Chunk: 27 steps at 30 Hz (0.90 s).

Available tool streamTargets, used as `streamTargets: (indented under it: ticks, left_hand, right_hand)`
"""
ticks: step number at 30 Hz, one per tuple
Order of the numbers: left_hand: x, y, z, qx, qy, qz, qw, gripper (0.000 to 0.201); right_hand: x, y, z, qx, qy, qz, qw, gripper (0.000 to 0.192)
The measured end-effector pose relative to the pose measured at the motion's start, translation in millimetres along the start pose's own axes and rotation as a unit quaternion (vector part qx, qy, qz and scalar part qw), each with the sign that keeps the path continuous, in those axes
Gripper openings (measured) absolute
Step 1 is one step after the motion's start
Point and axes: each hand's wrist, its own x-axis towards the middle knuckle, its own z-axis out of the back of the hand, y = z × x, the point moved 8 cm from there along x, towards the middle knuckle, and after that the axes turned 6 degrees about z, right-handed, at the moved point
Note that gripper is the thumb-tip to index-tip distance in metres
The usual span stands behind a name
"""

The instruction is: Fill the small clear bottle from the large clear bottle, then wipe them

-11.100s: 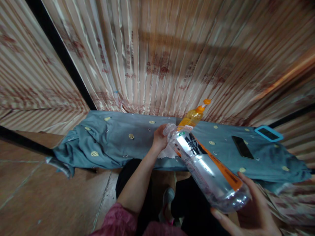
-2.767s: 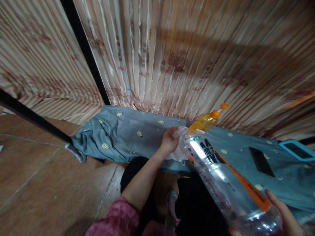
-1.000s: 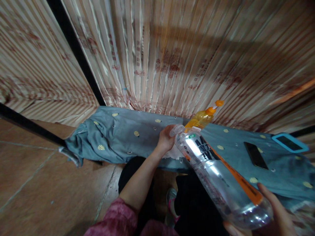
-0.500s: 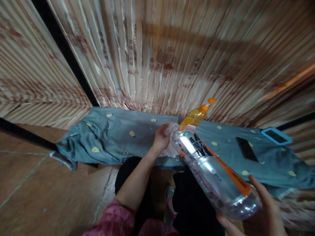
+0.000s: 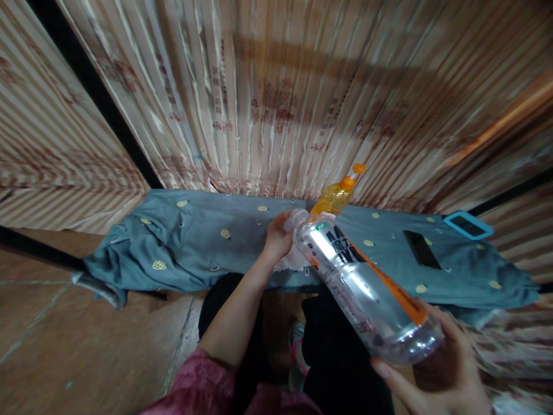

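My right hand grips the base of a large clear plastic bottle with an orange and black label, tilted with its open neck pointing away from me. My left hand is closed at the bottle's mouth, holding a crumpled white tissue against the neck. Just behind the neck stands an orange squeeze bottle with an orange cap, on a narrow surface covered by a blue-grey cloth.
A black phone and a device in a light blue case lie on the cloth at right. Striped beige curtains hang behind. Brown tiled floor spreads to the left; my dark-trousered legs are below.
The hands and bottle keep nearly the same pose; only the view has shifted slightly between frames.
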Motion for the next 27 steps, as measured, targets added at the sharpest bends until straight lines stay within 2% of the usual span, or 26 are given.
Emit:
streamTargets:
  ticks: [11, 16, 23, 27]
  left_hand:
    - [1.8, -4.7, -2.2, 0.057, 0.016, -0.011, 0.998, 0.019]
    - [1.8, -6.7, -3.5, 0.050, 0.015, -0.019, 0.998, 0.018]
    - [-0.6, -9.8, -4.9, 0.070, 0.023, -0.017, 0.997, 0.019]
    - [-1.6, -8.7, -5.4, 0.076, 0.024, -0.005, 0.997, 0.021]
  right_hand:
    - [3.4, 6.7, -7.1, 0.027, -0.014, 0.003, 1.000, 0.090]
    - [1.0, 16.2, -10.2, 0.032, -0.065, -0.072, 0.995, 0.089]
    - [-0.9, -4.8, -4.4, 0.044, -0.041, -0.089, 0.994, 0.100]
    - [-2.8, -8.1, -4.2, 0.053, -0.037, -0.106, 0.992, 0.114]
